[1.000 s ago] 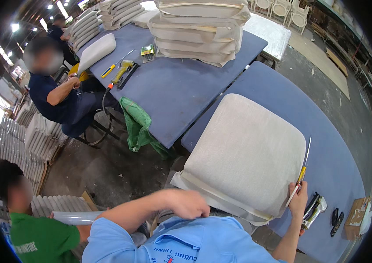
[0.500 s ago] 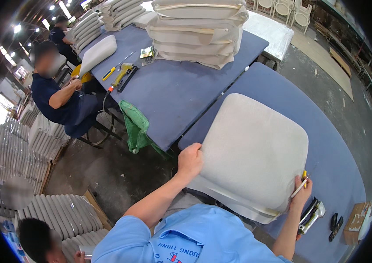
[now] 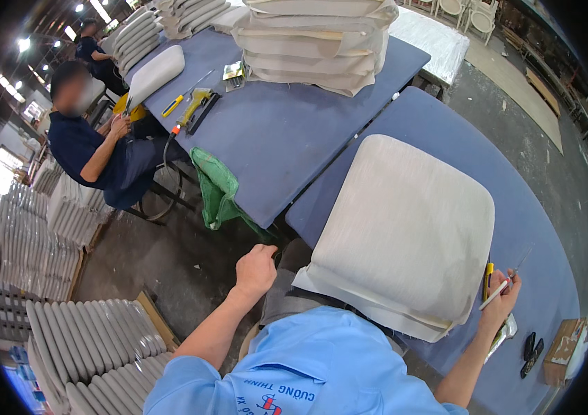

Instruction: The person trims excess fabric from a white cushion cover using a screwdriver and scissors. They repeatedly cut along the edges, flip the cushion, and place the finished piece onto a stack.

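Note:
A pale grey fabric-covered seat cushion (image 3: 411, 221) lies before me on the blue table, a loose fabric edge hanging along its near side. My left hand (image 3: 256, 270) is off the cushion, to its left, with curled fingers; whatever they hold, if anything, is hidden. To the right of the cushion, my right hand (image 3: 503, 299) grips a thin-shafted tool with a white handle (image 3: 493, 295), its metal shaft pointing away to the upper right. Beside those fingers is a yellow-handled tool (image 3: 488, 278); whether it is held too, I cannot tell. A staple gun (image 3: 503, 335) shows partly behind my right forearm.
A tall stack of cushions (image 3: 314, 48) stands on the adjoining blue table (image 3: 273, 138), near another staple gun (image 3: 197, 107) and a green cloth (image 3: 214, 187). A seated co-worker (image 3: 100, 138) is at left. A cardboard box (image 3: 562, 353) and black scissor handles (image 3: 532, 354) lie at right.
My left hand has let go of the cushion's left edge and moved down and left. My right hand has moved off the cushion's right edge, outward, with the white-handled tool.

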`<state>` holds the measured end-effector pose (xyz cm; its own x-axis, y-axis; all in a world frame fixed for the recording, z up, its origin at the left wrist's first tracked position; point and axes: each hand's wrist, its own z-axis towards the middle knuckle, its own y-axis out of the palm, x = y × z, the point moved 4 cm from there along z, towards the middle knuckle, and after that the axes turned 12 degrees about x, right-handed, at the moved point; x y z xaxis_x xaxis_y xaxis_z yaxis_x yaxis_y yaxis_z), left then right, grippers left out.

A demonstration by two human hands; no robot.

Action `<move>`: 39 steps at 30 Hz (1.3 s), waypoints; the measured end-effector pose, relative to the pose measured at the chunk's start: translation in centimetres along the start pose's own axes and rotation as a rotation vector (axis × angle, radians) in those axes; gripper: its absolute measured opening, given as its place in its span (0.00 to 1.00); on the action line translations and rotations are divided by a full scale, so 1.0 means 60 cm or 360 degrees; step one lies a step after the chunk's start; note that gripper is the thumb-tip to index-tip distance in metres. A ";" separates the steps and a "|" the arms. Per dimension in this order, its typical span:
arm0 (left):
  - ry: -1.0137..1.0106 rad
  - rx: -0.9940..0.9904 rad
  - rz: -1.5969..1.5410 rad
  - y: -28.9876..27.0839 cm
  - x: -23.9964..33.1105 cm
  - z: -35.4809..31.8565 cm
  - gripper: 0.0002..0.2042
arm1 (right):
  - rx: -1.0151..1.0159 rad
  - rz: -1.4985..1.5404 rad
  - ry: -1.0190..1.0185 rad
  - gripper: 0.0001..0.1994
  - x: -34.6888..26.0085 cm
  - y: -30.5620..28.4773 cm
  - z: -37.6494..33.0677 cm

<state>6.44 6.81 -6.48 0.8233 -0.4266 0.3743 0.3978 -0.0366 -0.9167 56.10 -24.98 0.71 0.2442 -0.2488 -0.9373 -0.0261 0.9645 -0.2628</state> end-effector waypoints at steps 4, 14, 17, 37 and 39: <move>-0.0397 -0.0179 -0.1106 0.027 0.024 -0.001 0.16 | -0.0193 -0.0402 0.0009 0.22 -0.007 -0.039 -0.018; -0.0186 -0.0609 -0.1155 0.041 0.091 0.059 0.21 | -0.0145 -0.0533 -0.0077 0.29 0.044 -0.019 -0.076; -0.0259 -0.0530 -0.1225 0.038 0.095 0.101 0.18 | -0.0032 -0.0494 -0.0082 0.31 0.053 0.000 -0.066; -0.0412 -0.0671 -0.1081 0.040 0.170 0.175 0.20 | 0.0014 -0.0750 -0.0265 0.31 -0.032 0.034 0.043; -0.0405 -0.0672 -0.0990 0.023 0.151 0.147 0.19 | -0.0121 -0.0235 -0.0098 0.29 -0.047 0.018 0.001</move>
<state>18.06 10.87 -3.12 0.5881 0.0025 0.8088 0.6700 -0.5616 -0.4855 55.43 -23.23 3.07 0.3094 -0.3792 -0.8720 -0.0582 0.9078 -0.4154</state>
